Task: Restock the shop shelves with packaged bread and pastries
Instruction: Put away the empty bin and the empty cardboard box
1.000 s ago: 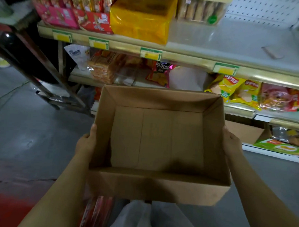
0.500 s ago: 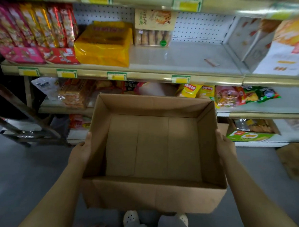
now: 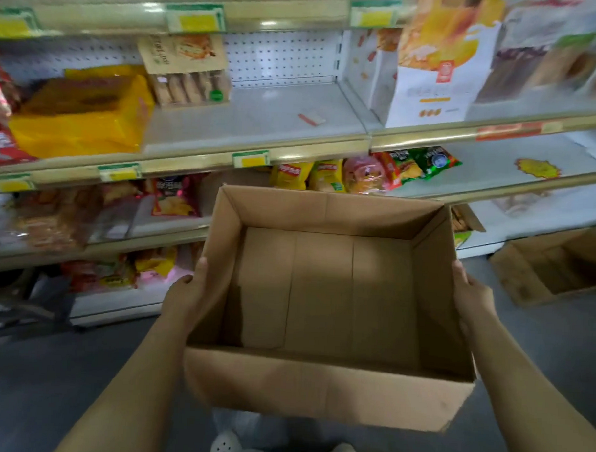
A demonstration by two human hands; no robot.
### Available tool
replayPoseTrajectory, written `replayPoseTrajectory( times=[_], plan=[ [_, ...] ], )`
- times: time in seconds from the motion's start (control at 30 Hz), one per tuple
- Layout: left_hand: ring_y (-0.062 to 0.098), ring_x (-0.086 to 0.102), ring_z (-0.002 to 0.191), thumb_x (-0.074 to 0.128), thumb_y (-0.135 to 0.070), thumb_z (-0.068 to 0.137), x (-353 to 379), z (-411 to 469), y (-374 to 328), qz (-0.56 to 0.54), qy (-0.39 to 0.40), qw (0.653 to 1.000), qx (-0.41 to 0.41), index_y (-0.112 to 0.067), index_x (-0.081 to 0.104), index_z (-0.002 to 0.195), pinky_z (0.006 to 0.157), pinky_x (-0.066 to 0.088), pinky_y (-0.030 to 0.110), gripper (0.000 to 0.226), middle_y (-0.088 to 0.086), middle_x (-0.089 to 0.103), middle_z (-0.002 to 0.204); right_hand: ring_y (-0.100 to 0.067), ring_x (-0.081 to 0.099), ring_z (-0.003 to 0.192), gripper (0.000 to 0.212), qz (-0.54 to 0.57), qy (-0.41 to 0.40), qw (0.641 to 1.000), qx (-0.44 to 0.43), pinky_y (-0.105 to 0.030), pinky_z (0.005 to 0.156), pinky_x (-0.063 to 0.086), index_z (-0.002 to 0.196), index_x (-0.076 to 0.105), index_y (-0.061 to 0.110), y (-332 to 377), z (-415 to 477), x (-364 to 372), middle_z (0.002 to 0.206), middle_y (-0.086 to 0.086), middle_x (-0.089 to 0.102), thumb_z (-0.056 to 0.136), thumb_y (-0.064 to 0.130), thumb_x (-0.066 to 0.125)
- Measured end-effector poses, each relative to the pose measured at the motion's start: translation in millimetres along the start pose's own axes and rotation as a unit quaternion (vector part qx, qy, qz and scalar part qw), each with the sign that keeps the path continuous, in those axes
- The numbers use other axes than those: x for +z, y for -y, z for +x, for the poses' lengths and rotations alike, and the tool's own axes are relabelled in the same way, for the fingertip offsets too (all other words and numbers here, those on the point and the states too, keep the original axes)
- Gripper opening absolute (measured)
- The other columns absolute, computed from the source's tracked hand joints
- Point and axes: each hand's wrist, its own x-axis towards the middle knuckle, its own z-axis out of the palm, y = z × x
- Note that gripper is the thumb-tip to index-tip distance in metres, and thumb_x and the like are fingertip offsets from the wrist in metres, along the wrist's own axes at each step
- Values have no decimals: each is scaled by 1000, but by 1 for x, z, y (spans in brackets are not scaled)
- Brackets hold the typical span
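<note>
between the hands: box (image 3: 321, 295), empty, held level before the shelf (image 3: 260, 121).
left hand (image 3: 184, 296): clasps the left wall, thumb at the rim, fingers mostly hidden.
right hand (image 3: 473, 295): clasps the right wall the same way.
handling: light, stiff card, walls may flex; best held low on both sides.
bread (image 3: 190, 84): one pack on the shelf, bare space beside it.

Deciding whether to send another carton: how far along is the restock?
Done, it seems: the cardboard box is empty. In hand: the left hand and right hand grip its sides. Left: the middle shelf has a wide bare stretch right of the biscuit pack; a second box sits on the floor at right, contents unclear.
</note>
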Motion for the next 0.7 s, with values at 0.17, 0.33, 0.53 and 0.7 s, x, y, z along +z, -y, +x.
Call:
replayPoseTrajectory(
  times=[0.17, 0.33, 0.53, 0.7],
  plan=[
    [38, 40, 137, 38, -54, 101, 73, -26, -42, -5, 4, 1000, 23, -3, 47, 142, 113, 30, 42, 67, 22, 47, 147, -45, 59, 108, 52, 28, -40, 998, 46, -52, 96, 48, 106, 64, 5, -23, 24, -71, 110, -26, 64, 101, 52, 42],
    [38, 35, 140, 40, -55, 99, 131, -47, -84, 29, 31, 999, 31, -2, 43, 144, 113, 26, 39, 70, 22, 39, 152, -38, 57, 104, 55, 51, -79, 993, 70, -42, 92, 44, 121, 62, 1, -51, 31, -130, 119, -24, 62, 104, 46, 37],
    [40, 44, 132, 31, -59, 100, 194, -43, -138, 107, 132, 982, 87, -9, 57, 136, 109, 34, 43, 67, 20, 51, 143, -21, 55, 83, 52, 137, -149, 971, 126, -32, 80, 42, 134, 59, 11, -81, 37, -180, 114, -7, 64, 102, 49, 42],
    [37, 53, 123, 25, -95, 71, 257, -27, -182, 131, 179, 966, 130, -20, 65, 126, 108, 39, 48, 101, 11, 60, 135, -17, 48, 61, 62, 164, -249, 936, 189, -30, 55, 40, 138, 57, 19, -102, 43, -214, 76, 1, 53, 97, 62, 40]
  ],
)
